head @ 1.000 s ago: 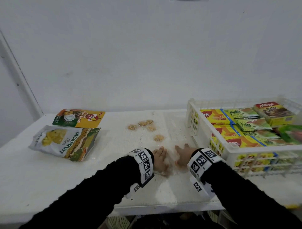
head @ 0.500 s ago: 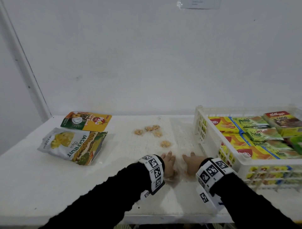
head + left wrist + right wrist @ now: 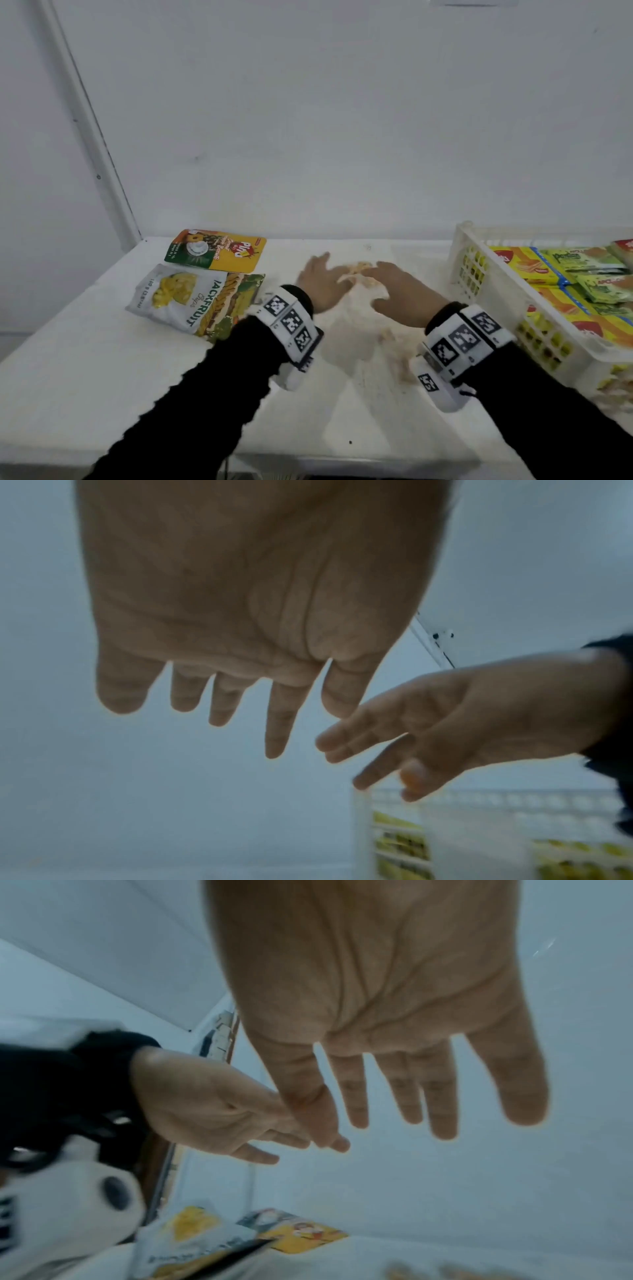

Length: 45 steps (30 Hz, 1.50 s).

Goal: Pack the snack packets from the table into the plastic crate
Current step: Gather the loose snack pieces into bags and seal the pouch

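Mostly hidden, blurred biscuits (image 3: pixel 358 269) lie beneath the spread left hand (image 3: pixel 322 286) and right hand (image 3: pixel 402 296). Two packets (image 3: pixel 198 301) lie near the bench's (image 3: pixel 102 394) far-left corner; the crate (image 3: pixel 486 294) is cut off.

left hand (image 3: pixel 322 284) flat, right hand (image 3: pixel 402 294) flat (fingers spread)

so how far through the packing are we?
Mostly done: the crate already holds rows of packets. In hand: nothing; left hand and right hand are open, reaching over the clear cookie bag. Left: that bag, the jackfruit pouch and the yellow pouch on the table.
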{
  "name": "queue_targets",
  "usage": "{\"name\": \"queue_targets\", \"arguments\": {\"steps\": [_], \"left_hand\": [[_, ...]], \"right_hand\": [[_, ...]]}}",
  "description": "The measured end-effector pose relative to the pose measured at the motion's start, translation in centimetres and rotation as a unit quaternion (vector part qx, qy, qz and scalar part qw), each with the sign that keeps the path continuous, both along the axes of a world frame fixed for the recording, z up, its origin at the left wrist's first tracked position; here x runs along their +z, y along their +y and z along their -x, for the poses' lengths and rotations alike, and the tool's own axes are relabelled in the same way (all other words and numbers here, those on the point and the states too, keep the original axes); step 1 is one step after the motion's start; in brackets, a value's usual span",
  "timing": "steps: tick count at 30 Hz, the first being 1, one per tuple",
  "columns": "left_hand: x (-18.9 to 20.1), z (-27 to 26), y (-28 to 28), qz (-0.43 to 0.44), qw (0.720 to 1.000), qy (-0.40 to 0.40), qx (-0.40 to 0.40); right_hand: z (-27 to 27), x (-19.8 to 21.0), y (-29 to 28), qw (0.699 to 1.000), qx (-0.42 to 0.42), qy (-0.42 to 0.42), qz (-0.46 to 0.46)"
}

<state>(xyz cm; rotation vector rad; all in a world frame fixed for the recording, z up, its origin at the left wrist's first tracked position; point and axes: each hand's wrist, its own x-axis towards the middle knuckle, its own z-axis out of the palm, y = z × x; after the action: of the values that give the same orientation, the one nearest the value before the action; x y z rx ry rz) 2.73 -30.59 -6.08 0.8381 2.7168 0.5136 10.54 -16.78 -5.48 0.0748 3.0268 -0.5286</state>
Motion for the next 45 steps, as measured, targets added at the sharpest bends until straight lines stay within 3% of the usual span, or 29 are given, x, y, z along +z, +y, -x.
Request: {"name": "queue_targets", "arguments": {"steps": [3,7,11,18,24,29,32,34,36,38,40,45], "left_hand": [[0.8,3.2,-5.4,0.061,0.996,0.026,0.066],[-0.1,5.9,-11.5,0.14,0.986,-0.036,0.084],[-2.1,6.7,-15.1,0.201,0.977,-0.053,0.055],[-4.0,7.3,-16.8,0.219,0.973,-0.075,-0.015],[-4.6,8.2,-16.3,0.231,0.969,-0.056,-0.064],[-4.5,8.7,-16.1,0.215,0.971,-0.039,-0.095],[-4.1,9.1,-15.9,0.11,0.993,0.011,-0.046],[-3.5,9.1,-15.6,-0.058,0.996,0.058,0.022],[-2.9,8.5,-14.7,-0.239,0.968,0.074,0.009],[-2.3,7.4,-13.6,-0.358,0.933,0.025,-0.039],[-2.0,6.4,-12.2,-0.402,0.913,-0.038,-0.055],[-1.7,5.9,-10.1,-0.421,0.895,-0.146,-0.014]], "right_hand": [[2.6,-0.3,-4.8,0.995,0.097,-0.002,0.003],[6.9,-2.4,-9.9,0.984,0.151,-0.043,-0.078],[10.1,-4.5,-12.8,0.968,0.177,-0.074,-0.165],[12.4,-5.5,-14.9,0.95,0.174,-0.062,-0.25],[11.4,-2.7,-13.7,0.962,0.16,-0.054,-0.217],[9.4,1.3,-10.8,0.987,0.11,-0.011,-0.12],[8.2,3.4,-9.1,0.997,0.031,0.043,-0.06],[7.6,4.2,-8.4,0.997,-0.027,0.074,0.021],[7.0,4.5,-8.4,0.988,-0.063,0.088,0.113],[6.8,4.1,-8.9,0.976,-0.08,0.107,0.172],[6.8,3.4,-9.6,0.963,-0.087,0.12,0.223],[6.9,1.8,-10.6,0.924,-0.082,0.085,0.363]]}}
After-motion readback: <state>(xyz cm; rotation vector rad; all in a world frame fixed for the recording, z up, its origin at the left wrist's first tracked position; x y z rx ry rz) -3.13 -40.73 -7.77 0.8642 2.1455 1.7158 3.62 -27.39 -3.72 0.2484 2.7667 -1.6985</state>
